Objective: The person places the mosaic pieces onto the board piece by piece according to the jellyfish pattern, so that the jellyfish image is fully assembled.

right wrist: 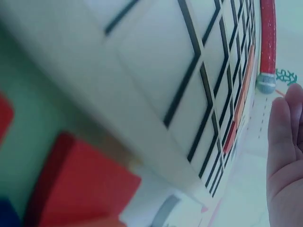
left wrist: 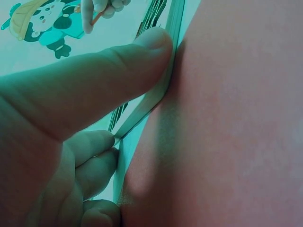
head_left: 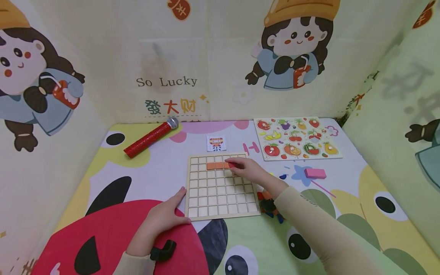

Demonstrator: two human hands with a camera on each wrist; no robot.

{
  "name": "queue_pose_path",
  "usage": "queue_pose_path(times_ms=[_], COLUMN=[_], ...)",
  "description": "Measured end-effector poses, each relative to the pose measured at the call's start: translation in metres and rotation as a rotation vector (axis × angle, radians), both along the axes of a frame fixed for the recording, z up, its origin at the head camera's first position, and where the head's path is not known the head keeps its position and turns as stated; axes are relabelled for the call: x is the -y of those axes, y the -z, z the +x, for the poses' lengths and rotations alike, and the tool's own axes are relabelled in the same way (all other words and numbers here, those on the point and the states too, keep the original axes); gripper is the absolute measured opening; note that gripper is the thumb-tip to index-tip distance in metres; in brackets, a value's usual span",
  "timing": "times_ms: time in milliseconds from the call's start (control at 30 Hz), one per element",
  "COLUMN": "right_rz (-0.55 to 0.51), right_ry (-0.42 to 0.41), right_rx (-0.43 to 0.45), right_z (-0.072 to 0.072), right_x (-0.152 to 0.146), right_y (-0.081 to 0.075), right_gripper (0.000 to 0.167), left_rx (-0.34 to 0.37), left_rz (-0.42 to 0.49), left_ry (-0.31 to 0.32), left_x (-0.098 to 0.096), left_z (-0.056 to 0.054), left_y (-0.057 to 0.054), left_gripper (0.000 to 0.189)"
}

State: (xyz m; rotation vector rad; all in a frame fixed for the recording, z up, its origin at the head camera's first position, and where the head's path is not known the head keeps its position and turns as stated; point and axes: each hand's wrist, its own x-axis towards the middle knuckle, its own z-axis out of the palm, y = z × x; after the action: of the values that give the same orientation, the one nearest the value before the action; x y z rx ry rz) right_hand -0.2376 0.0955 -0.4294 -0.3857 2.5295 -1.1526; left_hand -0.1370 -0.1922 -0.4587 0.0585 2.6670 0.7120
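Note:
A wooden grid board lies flat, with several orange tiles in a row near its far edge. My right hand is over that row and pinches a small red tile at its fingertips, partly hidden by them. In the right wrist view a red tile shows at the end of the orange row on the grid. My left hand rests at the board's near left corner, index finger straight along the left side. In the left wrist view its thumb presses the board's edge.
Beyond the board lies a small pattern card. Loose coloured tiles are heaped at its right, partly under the right forearm. A red microphone, a fruit puzzle board and a pink block lie farther out.

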Motion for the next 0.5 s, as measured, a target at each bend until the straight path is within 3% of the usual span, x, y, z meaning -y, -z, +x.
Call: queue_pose_path(times_ms=[200, 500], right_rz=[-0.100, -0.120], right_ry=[0.027, 0.039], right_rx=[0.060, 0.077], right_z=[0.0011, 0.0032], right_x=[0.0070, 0.0107], right_y=[0.0024, 0.0071], right_gripper=[0.036, 0.039], left_rx=[-0.003, -0.009], left_rz=[-0.004, 0.002], left_ry=[-0.004, 0.002], left_x=[0.0003, -0.0008], left_z=[0.0003, 0.0009], left_y=[-0.0012, -0.0018], left_gripper=[0.112, 0.112])
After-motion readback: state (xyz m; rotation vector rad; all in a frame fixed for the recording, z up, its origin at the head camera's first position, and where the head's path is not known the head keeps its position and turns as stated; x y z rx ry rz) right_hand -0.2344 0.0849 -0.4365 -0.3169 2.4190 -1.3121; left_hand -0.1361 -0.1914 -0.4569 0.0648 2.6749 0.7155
